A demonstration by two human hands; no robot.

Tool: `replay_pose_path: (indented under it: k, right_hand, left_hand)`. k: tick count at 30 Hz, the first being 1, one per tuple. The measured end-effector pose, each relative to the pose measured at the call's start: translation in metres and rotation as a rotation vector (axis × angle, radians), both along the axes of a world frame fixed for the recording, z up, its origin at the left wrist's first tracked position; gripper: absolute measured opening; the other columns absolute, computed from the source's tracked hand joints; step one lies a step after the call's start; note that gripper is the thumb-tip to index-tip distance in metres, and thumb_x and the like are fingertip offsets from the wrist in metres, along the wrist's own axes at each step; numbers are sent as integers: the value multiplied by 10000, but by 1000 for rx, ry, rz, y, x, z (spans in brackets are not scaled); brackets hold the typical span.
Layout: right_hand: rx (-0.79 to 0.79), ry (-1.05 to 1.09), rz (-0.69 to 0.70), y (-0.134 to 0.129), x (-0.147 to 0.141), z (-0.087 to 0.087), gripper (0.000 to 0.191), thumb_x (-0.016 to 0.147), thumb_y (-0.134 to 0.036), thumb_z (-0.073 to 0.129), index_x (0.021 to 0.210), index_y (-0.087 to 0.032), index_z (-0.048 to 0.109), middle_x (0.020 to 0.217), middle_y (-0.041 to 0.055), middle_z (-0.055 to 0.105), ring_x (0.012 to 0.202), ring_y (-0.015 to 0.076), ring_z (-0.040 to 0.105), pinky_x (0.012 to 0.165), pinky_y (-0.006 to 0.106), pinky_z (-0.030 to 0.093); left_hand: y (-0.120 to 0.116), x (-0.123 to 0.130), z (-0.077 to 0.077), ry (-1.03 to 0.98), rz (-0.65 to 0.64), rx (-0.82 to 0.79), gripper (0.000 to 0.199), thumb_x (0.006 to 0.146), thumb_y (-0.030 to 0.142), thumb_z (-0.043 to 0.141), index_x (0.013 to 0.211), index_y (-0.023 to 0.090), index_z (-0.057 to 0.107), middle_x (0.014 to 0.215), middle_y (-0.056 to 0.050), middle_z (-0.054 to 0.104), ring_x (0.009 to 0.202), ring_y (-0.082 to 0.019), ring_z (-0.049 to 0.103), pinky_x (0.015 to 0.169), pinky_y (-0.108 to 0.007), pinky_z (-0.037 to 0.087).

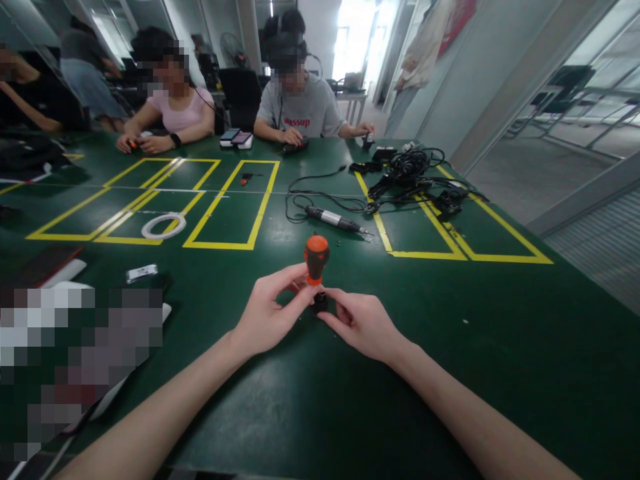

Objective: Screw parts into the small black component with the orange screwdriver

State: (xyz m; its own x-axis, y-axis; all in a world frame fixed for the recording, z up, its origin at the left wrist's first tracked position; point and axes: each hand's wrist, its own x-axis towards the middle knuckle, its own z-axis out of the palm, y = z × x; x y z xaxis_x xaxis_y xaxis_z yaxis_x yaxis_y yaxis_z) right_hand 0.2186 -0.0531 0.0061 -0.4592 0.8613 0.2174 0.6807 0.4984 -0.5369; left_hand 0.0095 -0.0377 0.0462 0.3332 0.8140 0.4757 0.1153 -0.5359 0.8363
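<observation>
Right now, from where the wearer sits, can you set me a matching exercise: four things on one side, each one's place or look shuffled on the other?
1. Screwdriver
2. White ring
3. Electric screwdriver
4. Cable tangle

A. Heaped toward the far right
B. Round, overlapping yellow tape
C. Upright in the left hand
D. Black with a silver band, lying beyond the hands

Pairs: 1-C, 2-B, 3-D, 4-A

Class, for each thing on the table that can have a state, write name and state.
Screwdriver, upright, held in the left hand
Small black part, pinched in the right hand
Electric screwdriver, lying on its side, cord attached
White ring, lying flat
Black cables, tangled in a heap
Small packet, lying flat
</observation>
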Motion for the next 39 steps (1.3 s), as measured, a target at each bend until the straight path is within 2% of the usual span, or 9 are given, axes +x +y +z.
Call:
replay_pose_path:
  k: [4, 9, 12, 16, 21, 23, 30, 36, 39]
  right_hand:
    - [79, 6, 16, -1, 3, -1, 283, 966, -317, 650, 1188, -145, 675, 611, -40, 582, 510, 124, 522, 546, 243, 347]
    - [117, 18, 29, -1, 4, -2, 217, 964, -310, 633, 1120, -162, 662, 612, -42, 578, 499, 122, 510, 532, 240, 337]
    - [96, 10, 35, -1, 2, -2, 202, 972, -311, 616, 1117, -174, 647, 612, -44, 581, 502, 120, 513, 540, 235, 346]
    - [76, 8, 32, 0, 1, -3, 201, 949, -285, 642, 1122, -183, 636, 608, -50, 582, 514, 125, 533, 555, 235, 353]
    - [43, 18, 20, 1, 0, -4, 200, 931, -257, 649, 1119, -189, 639, 620, -48, 590, 523, 126, 546, 551, 230, 339]
    - [21, 13, 19, 1, 0, -2, 212, 931, -253, 648, 1133, -187, 640, 615, -52, 586, 521, 126, 549, 553, 230, 338]
    - [-25, -4, 13, 1, -1, 2, 233, 959, -299, 645, 1164, -189, 635, 624, -51, 594, 540, 133, 574, 576, 237, 358]
    - [-45, 11, -9, 1, -1, 2, 217, 975, -315, 610, 1149, -188, 639, 617, -55, 573, 529, 128, 554, 572, 242, 359]
    - [-39, 6, -13, 1, -1, 1, 244, 969, -314, 621, 1167, -172, 633, 623, -58, 564, 528, 128, 550, 569, 244, 359]
  left_hand:
    - [-3, 4, -3, -15, 95, 109, 209, 904, 141, 724, 1111, 166, 703, 969, -44, 780, 819, -135, 720, 758, -233, 565]
    - [-3, 8, -5, -5, 90, 115, 222, 894, 133, 741, 1107, 195, 731, 890, -7, 751, 771, -117, 671, 743, -224, 542]
    - [-1, 8, -7, 2, 60, 67, 93, 911, 144, 719, 974, 183, 777, 854, -27, 737, 787, -137, 662, 753, -251, 538]
    - [-2, 11, -9, -88, 65, -37, 46, 875, 160, 751, 834, 169, 770, 837, -48, 737, 779, -152, 665, 715, -259, 534]
    - [-6, 16, -8, -214, -32, -298, 122, 849, 241, 777, 801, 140, 728, 770, -33, 703, 543, -105, 634, 522, -219, 511]
    - [-5, 16, -6, -248, -57, -369, 176, 823, 285, 810, 803, 134, 720, 738, -25, 690, 521, -104, 637, 504, -212, 522]
    - [-3, 13, -3, -291, -35, -436, 312, 695, 343, 917, 754, 126, 701, 737, -25, 700, 541, -101, 620, 539, -228, 565]
    - [-2, 6, -1, -223, -91, -455, 308, 792, 411, 843, 830, 118, 752, 746, -66, 727, 614, -143, 662, 624, -277, 598]
    - [1, 6, -3, -231, -56, -450, 302, 803, 409, 834, 831, 119, 754, 719, -59, 724, 607, -139, 658, 619, -271, 591]
